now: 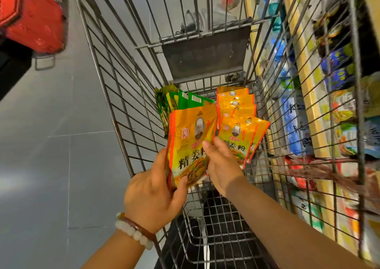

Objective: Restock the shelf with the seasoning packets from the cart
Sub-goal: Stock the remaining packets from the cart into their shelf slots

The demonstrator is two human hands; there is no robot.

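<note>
At the centre of the frame the left hand (152,194) held a stack of orange seasoning packets (191,145) by its lower edge, thumb on the front and fingers curled behind. The right hand (221,164) was just beside it, fingers closed round a second fan of orange packets (240,137), its thumb reaching up to the edge of the left hand's stack. Both bundles were above the wire cart (115,96). Further up the frame more orange packets (234,102) lay overlapped in the basket, with green packets (181,102) standing to their left. The shelf (308,96) ran down the right side of the frame behind the cart's wire wall, crowded with blurred goods; which slot took this seasoning could not be told.

The step in hand looked like gathering the packets into one bundle before turning to the shelf. To do it well the right hand's fan should be squared up and slid face-forward against the left hand's stack, so the printed sides all matched. The glossy film would likely slip, so a firm pinch low on the bundle seemed wise, and the stack should be lifted over the cart wall rather than dragged along it
</note>
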